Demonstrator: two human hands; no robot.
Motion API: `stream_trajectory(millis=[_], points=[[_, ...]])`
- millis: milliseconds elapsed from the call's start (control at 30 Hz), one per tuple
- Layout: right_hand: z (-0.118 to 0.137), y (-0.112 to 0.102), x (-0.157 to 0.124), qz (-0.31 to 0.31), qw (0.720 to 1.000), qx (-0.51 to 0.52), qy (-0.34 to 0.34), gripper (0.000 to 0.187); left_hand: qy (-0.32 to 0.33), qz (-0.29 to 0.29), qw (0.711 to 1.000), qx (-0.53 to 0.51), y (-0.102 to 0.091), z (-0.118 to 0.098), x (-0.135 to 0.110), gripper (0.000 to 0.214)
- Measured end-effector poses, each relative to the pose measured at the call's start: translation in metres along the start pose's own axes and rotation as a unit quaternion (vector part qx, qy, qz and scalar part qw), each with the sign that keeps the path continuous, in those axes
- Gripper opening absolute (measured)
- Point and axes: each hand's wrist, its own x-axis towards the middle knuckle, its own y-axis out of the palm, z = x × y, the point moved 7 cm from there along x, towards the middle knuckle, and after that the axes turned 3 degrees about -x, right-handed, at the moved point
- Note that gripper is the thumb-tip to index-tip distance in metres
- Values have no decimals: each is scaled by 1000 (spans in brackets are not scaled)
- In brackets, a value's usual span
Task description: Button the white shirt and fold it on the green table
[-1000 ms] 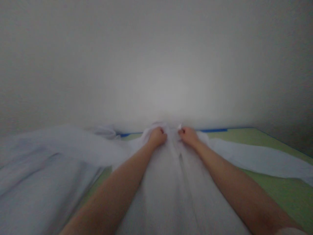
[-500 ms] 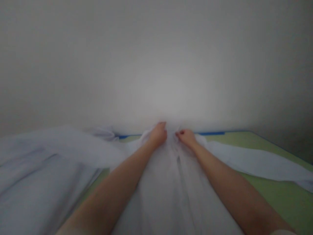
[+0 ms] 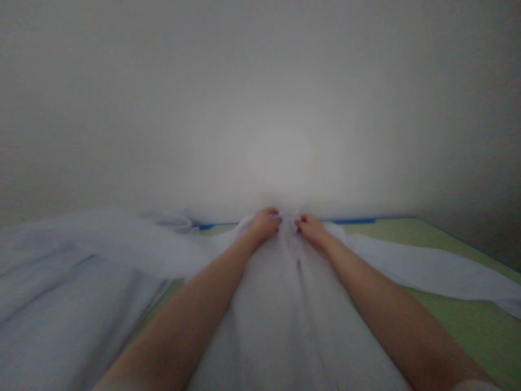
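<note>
Head view, centre: left hand (image 3: 266, 224) and right hand (image 3: 311, 228) pinch the white cloth (image 3: 266, 315); an uneven tug could skew or crease it

A plain grey wall (image 3: 277, 98) fills the view from 9 o'clock through 12 to 3, palest near the middle and darkening toward 3 o'clock. Below it, a green tabletop (image 3: 476, 334) shows broadly at 4 o'clock and as a narrow slanting strip near 8. A blue strip (image 3: 354, 221) runs along its far edge, just past 3 o'clock. Farther out at 8 o'clock lies creased whitish cloth (image 3: 49, 331), blurred.
</note>
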Motion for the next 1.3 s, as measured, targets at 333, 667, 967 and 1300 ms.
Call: stream_trajectory(millis=[333,667,967,1300], points=[[1,5,-3,49,998,33,-22,18,21,44,998,-47,7,-22,-16,35],[3,5,-6,43,998,41,-22,20,126,22,992,-7,15,-31,-17,27],[5,3,-11,38,998,41,-18,20,185,7,982,31,21,-38,-22,28],[8,0,-14,59,996,59,-27,20,216,-17,975,43,21,-40,-25,25]])
